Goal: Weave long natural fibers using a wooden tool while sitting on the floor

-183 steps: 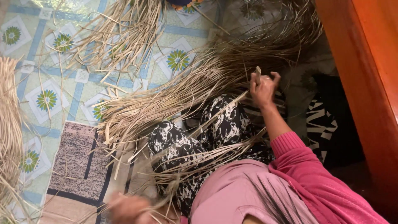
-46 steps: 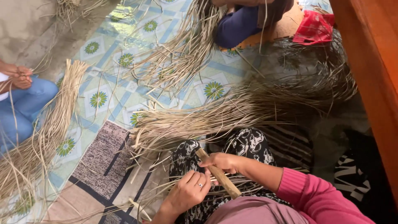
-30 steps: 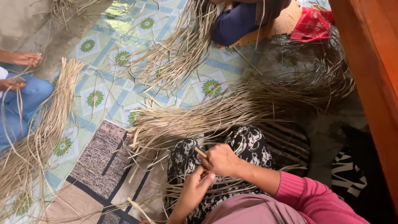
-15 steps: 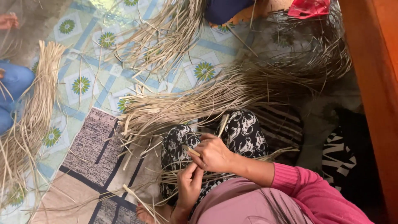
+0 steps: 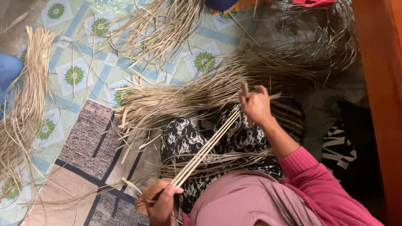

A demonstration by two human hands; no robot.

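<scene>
**Long Reed Strips Stretched Taut Between Two Hands**

Drawn across the lap: a few pale reed strips (image 5: 209, 146), running on a slant from lower left to upper right over black-and-white patterned trousers (image 5: 188, 134). Pinched at the lower end by the left hand (image 5: 159, 203), fingers closed around the bunched ends; gripped at the upper end by the right hand (image 5: 256, 106), clenched around the strips together with a short stick-like tool (image 5: 245, 88), its exact kind too small to tell.

Judged light, thin and springy: stiff enough to hold a straight line under tension, yet likely to kink or split if bent sharply. Dry, smooth surface, probably prone to slipping through a loose pinch. Best held near both ends, flat between thumb and fingers, strips kept side by side rather than crossed.

Spread just beyond the knees: a thick sheaf of loose reeds (image 5: 176, 100) on the patterned floor mat (image 5: 75, 75). Lying at the left: another reed bundle (image 5: 29, 104). Below it, a woven rug (image 5: 88, 134).
</scene>
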